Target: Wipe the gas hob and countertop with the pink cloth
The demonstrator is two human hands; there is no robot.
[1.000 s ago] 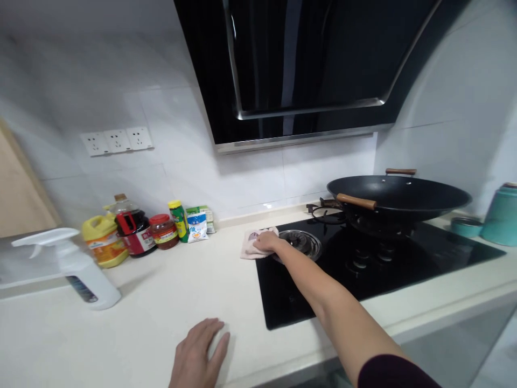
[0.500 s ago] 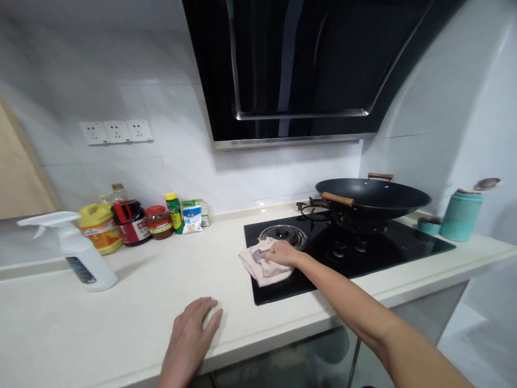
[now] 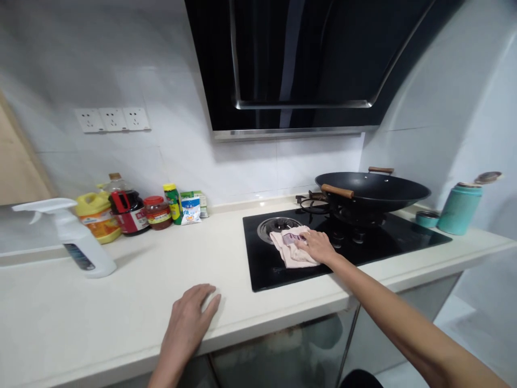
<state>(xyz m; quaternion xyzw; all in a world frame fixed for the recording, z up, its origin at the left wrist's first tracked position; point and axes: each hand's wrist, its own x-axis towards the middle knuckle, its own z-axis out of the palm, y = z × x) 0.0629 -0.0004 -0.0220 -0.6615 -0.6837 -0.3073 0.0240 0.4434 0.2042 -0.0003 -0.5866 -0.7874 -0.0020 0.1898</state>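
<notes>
My right hand (image 3: 317,247) presses a folded pale pink cloth (image 3: 294,258) with a purple patch flat on the black glass gas stove (image 3: 264,277), its fingers closed over the cloth's right part. The cloth lies just in front of the left burner (image 3: 269,229) and overlaps its front edge. My left hand (image 3: 189,318) rests on the white countertop (image 3: 133,307) near the front edge, left of the stove. Its thumb is apart from its curved fingers, and it holds nothing.
A black wok (image 3: 375,188) with wooden handles sits on the right burner. At left stand a white spray bottle (image 3: 83,245), a yellow jug (image 3: 97,218), and several seasoning containers. A turquoise canister (image 3: 460,210) stands at right. Overhead hangs a black range hood (image 3: 299,64).
My right hand has slid the cloth rightward across the stove, off the left edge, and its fingers have flattened on it. My left hand stays in place. The view has tilted slightly down.
</notes>
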